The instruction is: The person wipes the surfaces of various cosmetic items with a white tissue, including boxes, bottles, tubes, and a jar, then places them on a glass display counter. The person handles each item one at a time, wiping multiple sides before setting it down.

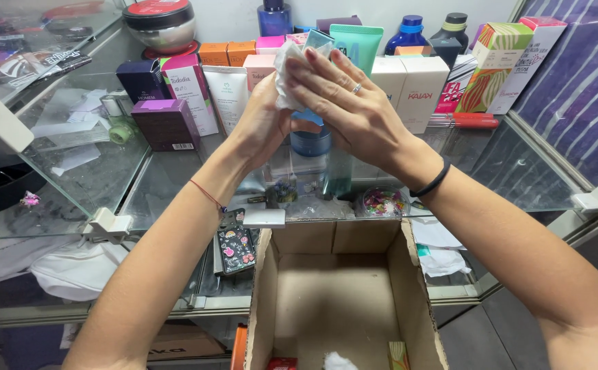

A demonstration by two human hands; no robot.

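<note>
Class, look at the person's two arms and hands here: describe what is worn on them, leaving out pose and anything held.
Both forearms are bare, with no sleeves in view. The left hand has a thin red string bracelet at the wrist. The right hand wears a slim silver ring on one of its fingers, and a black band circles that wrist.

Open cardboard box (343,294) sitting below the glass counter (511,171). Phone (236,248) lying beside the box. Purple box (166,123), teal tube (358,42) and blue bottle (409,33) standing along the back. Small round container (383,203), possibly glitter, resting near the counter edge.
</note>
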